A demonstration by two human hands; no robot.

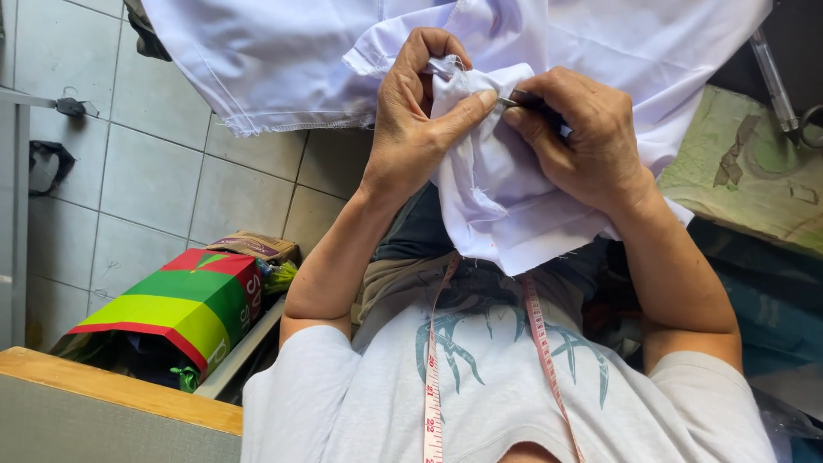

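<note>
A pale lilac-white fabric (506, 206) hangs from the top of the view down over my lap. My left hand (420, 120) pinches a bunched fold of it between thumb and fingers. My right hand (583, 137) grips a small dark metal tool (519, 99), its tip pressed into the seam right beside my left thumb. The tool's working end is hidden in the cloth. A pink-and-white measuring tape (433, 377) hangs around my neck, down over my grey printed shirt.
A green, yellow and red paper bag (189, 304) stands on the tiled floor (146, 180) at the left. A wooden-edged surface (111, 386) lies at bottom left. A worn green padded surface (754, 180) is at right, with a clear pen (771, 77) and scissors handle (810, 129).
</note>
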